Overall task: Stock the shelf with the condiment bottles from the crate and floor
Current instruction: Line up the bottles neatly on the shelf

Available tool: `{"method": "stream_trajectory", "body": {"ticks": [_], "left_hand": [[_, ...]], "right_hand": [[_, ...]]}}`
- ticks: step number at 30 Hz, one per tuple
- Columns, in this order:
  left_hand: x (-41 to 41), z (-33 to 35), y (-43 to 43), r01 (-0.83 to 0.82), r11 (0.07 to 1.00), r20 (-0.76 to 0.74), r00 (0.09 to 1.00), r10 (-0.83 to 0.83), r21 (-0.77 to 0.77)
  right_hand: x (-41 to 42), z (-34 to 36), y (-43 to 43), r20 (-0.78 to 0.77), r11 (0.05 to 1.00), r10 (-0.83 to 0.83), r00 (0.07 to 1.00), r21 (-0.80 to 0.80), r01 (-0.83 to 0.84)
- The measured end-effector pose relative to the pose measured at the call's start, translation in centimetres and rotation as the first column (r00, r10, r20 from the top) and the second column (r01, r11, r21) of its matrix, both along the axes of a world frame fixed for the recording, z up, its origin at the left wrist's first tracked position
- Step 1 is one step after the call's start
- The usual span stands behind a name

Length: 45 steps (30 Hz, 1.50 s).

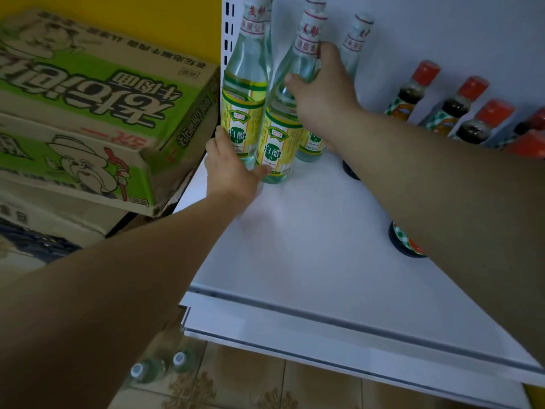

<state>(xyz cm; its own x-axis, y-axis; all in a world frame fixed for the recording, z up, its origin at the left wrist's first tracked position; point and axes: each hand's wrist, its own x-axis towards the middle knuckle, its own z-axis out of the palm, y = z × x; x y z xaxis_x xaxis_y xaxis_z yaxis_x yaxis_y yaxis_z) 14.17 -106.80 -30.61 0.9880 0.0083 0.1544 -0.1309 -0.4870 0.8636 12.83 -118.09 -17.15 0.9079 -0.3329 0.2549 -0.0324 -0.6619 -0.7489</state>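
Note:
Clear vinegar bottles with yellow-green labels stand at the back left of the white shelf (pixel 295 246). My left hand (pixel 230 169) grips the base of the leftmost bottle (pixel 243 95), thumb reaching toward the front bottle (pixel 278 143). My right hand (pixel 321 93) holds the shoulder of that front bottle. A third vinegar bottle (pixel 354 45) stands behind my right hand. Two clear bottles (pixel 160 366) stand on the floor below the shelf.
Dark sauce bottles with red caps (pixel 469 98) line the shelf's back right; one more (pixel 405 240) stands under my right forearm. Green and white cardboard boxes (pixel 97 113) are stacked left of the shelf. The slotted shelf upright (pixel 228 31) rises beside the leftmost bottle.

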Motion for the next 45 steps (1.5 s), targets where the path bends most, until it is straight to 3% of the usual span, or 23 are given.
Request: {"method": "stream_trajectory", "body": {"ticks": [14, 21, 25, 29, 33, 38, 45], "left_hand": [[0.6, 1.9, -0.4, -0.079, 0.997, -0.109, 0.991, 0.080, 0.011], [-2.0, 3.2, 4.0, 0.295, 0.955, -0.254, 0.926, -0.280, 0.024], [-5.8, 5.4, 8.6, 0.482, 0.873, -0.375, 0.824, -0.424, 0.071], [-10.3, 6.8, 15.4, 0.582, 0.811, -0.454, 0.739, -0.497, 0.060], [-14.9, 5.9, 23.2, 0.540, 0.824, -0.496, 0.769, -0.402, 0.169], [-20.2, 1.4, 32.9, 0.518, 0.773, -0.626, 0.751, -0.208, 0.365], [-24.9, -7.1, 42.2, 0.455, 0.834, -0.778, 0.627, -0.051, 0.313]], "right_hand": [[1.4, -0.9, 0.4, 0.020, 0.995, -0.064, 0.998, 0.079, 0.062], [-4.5, -0.7, 2.2, -0.103, 0.994, -0.097, 0.990, 0.030, 0.101], [-9.5, -1.6, 5.1, -0.290, 0.999, -0.020, 0.957, -0.050, 0.006], [-13.1, -2.8, 9.8, -0.414, 0.995, 0.078, 0.907, -0.020, -0.095], [-16.1, -5.0, 15.4, -0.473, 0.962, 0.224, 0.852, -0.030, -0.270], [-19.4, -7.9, 21.9, -0.512, 0.911, 0.384, 0.769, 0.075, -0.405], [-21.0, -16.3, 31.0, -0.623, 0.866, 0.445, 0.643, 0.118, -0.485]]}}
